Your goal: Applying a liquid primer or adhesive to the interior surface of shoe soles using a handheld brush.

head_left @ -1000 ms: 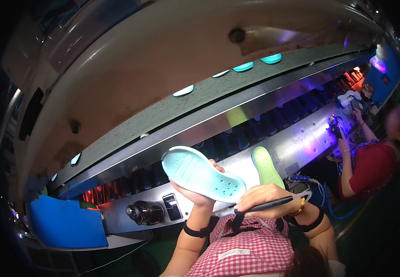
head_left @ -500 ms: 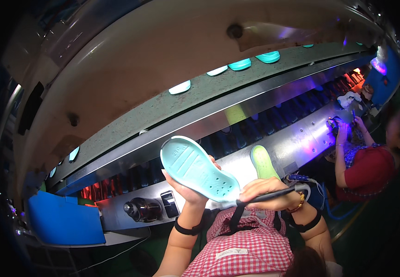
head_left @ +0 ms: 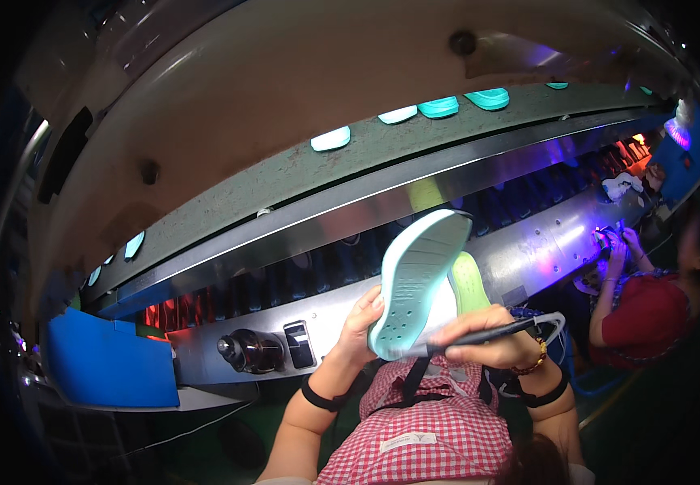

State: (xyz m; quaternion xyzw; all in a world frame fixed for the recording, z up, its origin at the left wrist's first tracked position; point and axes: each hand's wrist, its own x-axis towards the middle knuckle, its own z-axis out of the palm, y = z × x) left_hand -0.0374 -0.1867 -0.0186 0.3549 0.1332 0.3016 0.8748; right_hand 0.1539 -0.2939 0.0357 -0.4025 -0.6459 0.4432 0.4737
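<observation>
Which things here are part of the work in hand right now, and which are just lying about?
In hand:
left hand holding the pale turquoise shoe sole
right hand holding the dark pen-like tool at the sole's lower end

Lying about:
soles on the belt
green sole
blue bin

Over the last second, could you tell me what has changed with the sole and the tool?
The left hand has tipped the light blue sole from lying flat to nearly upright. The right hand has brought the dark pen-like tool to its lower edge. Both grips stayed; the green sole remains behind.
</observation>
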